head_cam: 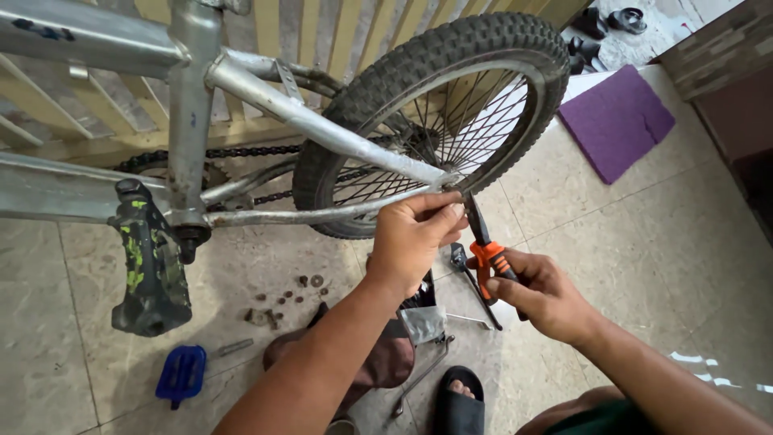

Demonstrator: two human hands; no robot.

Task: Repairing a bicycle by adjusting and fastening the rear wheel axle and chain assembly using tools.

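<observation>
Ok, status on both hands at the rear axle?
Left hand pinching rear axle. Right hand gripping orange-handled pliers, jaws at axle. Loose nuts on floor, clear.

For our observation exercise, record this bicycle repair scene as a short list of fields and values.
Setting: tiled floor, silver bicycle frame raised
Left hand: grips the frame end at the rear wheel axle
Right hand: holds orange-handled pliers, tip at the axle
On floor: blue pedal, small nuts and washers, wrench, purple mat
</observation>
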